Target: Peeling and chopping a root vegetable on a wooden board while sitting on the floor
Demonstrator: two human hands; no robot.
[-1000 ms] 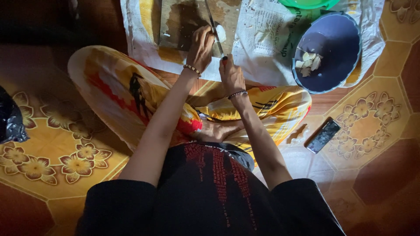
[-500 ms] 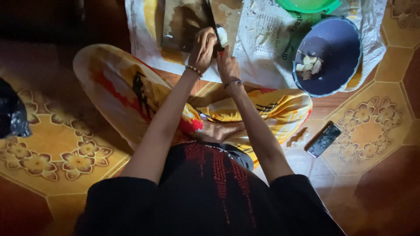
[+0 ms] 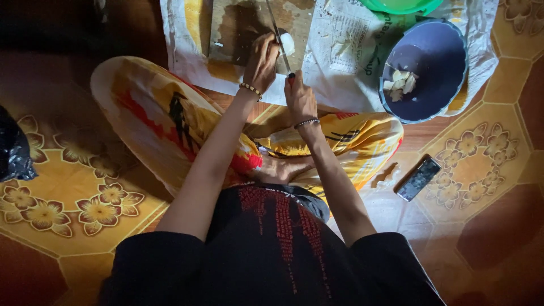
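Patterned floor tiles in brown and gold, printed with cream flowers, fill the view from above, dimly lit. Nearest the camera is the person's black top with red stitching down the front. Beyond it, crossed legs in bright yellow, red and white printed trousers point(image 3: 170, 124) rest on the tiles, one bare foot point(image 3: 283, 169) tucked in at the middle. A dark phone point(image 3: 418, 178) lies flat on the floor to the right of the legs, with a small pale scrap point(image 3: 385, 174) just beside it. A crumpled black bag point(image 3: 12, 153) sits at the far left edge.

Both arms stretch forward over the knees. The right hand point(image 3: 300, 102), wearing a beaded bracelet, is closed around the red handle of a knife point(image 3: 279, 34), whose thin blade points away across a worn wooden cutting board point(image 3: 238, 25). The left hand point(image 3: 262, 61), also with a beaded bracelet, has its fingers curled down, pressing a small white piece of food point(image 3: 288, 43) against the board, just beside the blade.

The board lies on spread newspaper point(image 3: 345, 51). To the right on the paper stands a dark blue bowl point(image 3: 447, 73) holding a few pale cut pieces point(image 3: 399, 82). Farthest away, at the top edge, part of a green bowl point(image 3: 402, 5) shows.
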